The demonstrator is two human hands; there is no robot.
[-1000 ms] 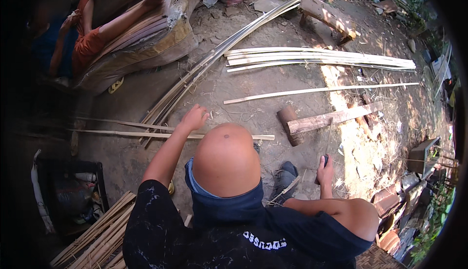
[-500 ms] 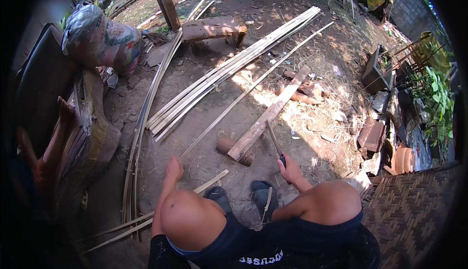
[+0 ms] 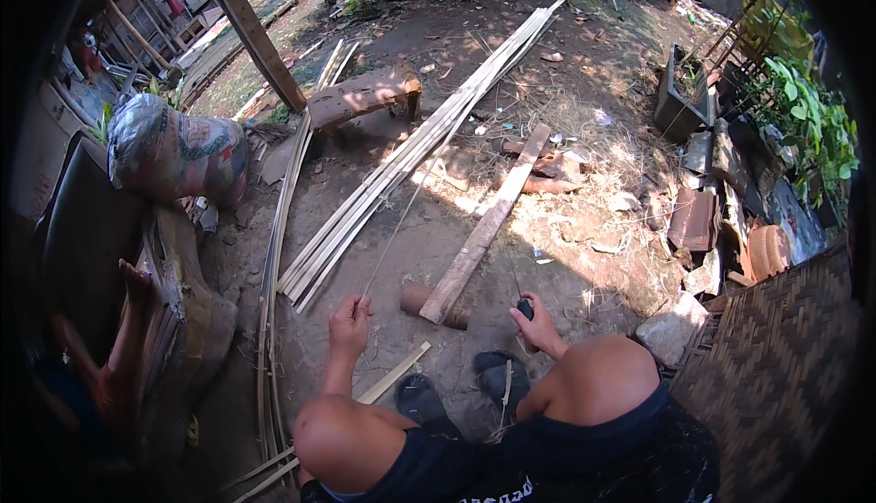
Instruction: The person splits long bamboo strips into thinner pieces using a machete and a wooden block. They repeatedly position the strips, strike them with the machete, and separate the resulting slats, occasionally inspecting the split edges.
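In my left hand (image 3: pixel 349 325), closed in front of my left knee, is the near end of a long, thin bamboo strip (image 3: pixel 394 235). The strip stretches away and upward across a bundle of pale bamboo strips (image 3: pixel 388 175) on the ground. My right hand (image 3: pixel 540 328) is wrapped round the dark handle of a knife (image 3: pixel 526 308). Its narrow blade points away from me and looks nearly edge-on. Between my hands and farther off, a wooden plank (image 3: pixel 488 220) rests its near end on a short round log (image 3: pixel 417 300).
Longer strips (image 3: pixel 271 321) lie along the left. A low wooden bench (image 3: pixel 365 97) and a stuffed sack (image 3: pixel 178 152) stand beyond. Another person's bare foot (image 3: pixel 135 280) shows at far left. A woven bamboo mat (image 3: pixel 766 348) and a stone (image 3: pixel 671 328) are at right.
My left hand has risen and moved slightly right, lifting the strip's near end. The strip now crosses the bundle, its far end bending up. The knife has turned more edge-on. The view has shifted.
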